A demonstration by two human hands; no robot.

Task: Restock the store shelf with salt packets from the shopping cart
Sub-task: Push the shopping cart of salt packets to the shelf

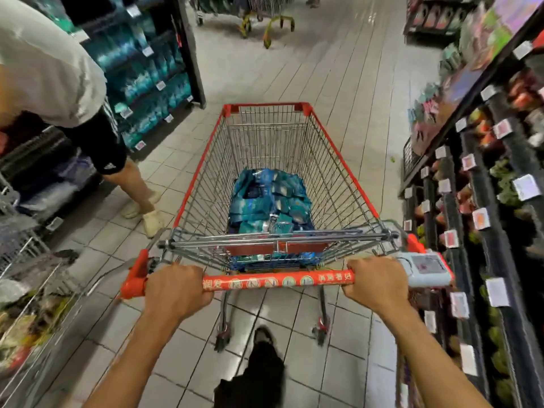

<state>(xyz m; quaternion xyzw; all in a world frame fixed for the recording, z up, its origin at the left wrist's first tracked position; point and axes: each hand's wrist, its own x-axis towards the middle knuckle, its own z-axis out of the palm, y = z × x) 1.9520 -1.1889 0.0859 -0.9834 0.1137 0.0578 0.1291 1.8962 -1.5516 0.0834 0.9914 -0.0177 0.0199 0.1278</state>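
Salt packets (pixel 269 198), blue-teal, heaped on the floor of the shopping cart (pixel 332 148) basket, ahead of and below both sets of fingers. Red handle bar (pixel 278 281) gripped at each end: left hand (pixel 176 291) with fingers curled over the bar, right hand (pixel 375 282) likewise wrapped round it, just beside a pale blue device (pixel 426 269) clipped at that end. Beyond the left fingers, a shelf (pixel 147 63) of similar teal packs; another person (pixel 59 83) stands before it. Produce racks (pixel 477 201) flank the right fingers.
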